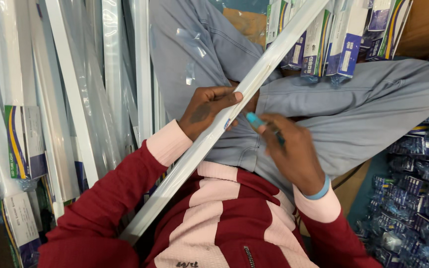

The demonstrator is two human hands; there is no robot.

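Far left, wrapped white tube fixtures (83,94) lean in a stack, boxed ends among them. Moving in, the left hand (205,110) curls round the long white tube light fixture (209,136), thumb pressed on top, fingers wrapped beneath, steadying it as it runs diagonally across the lap. Just right, the right hand (294,154) closes its fingers on a teal-handled tool (260,123), its tip right at the fixture's edge near the middle. Judging by that, the work on this fixture looks mid-way, with nothing visibly fitted yet. Far right, small blue packets (418,188) lie heaped.
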